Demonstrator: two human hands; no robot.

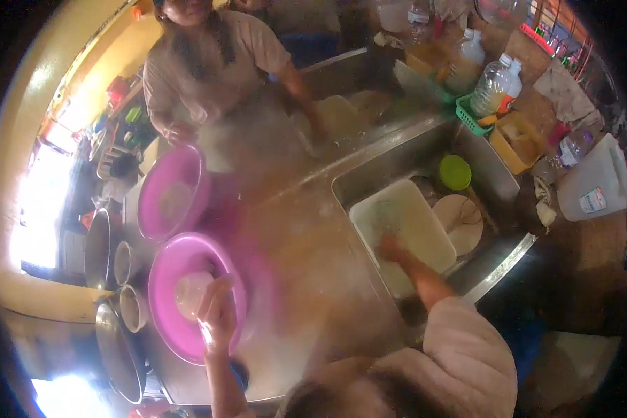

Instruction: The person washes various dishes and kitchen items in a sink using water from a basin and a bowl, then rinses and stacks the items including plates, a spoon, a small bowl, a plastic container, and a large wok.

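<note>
My left hand (218,309) hovers over the near side of a pink plastic basin (170,342), fingers loosely bent, apparently holding nothing. A pale bowl (190,295) rests inside the basin, just beyond my fingers. My right hand (392,247) reaches into cloudy water in a white rectangular tub (445,259). Its fingers are hidden under the surface; something faintly greenish shows near them. The tub sits in a steel sink (480,157), beside a round pale lid or plate (465,222) and a lime-green bowl (455,172).
A shiny back panel (271,130) seems to mirror a person and the basin. Behind the sink stand plastic bottles (494,86), a green basket (470,117), a yellow container (517,141) and a translucent pitcher (595,177). At left are a large pan (117,355) and a pot (132,308).
</note>
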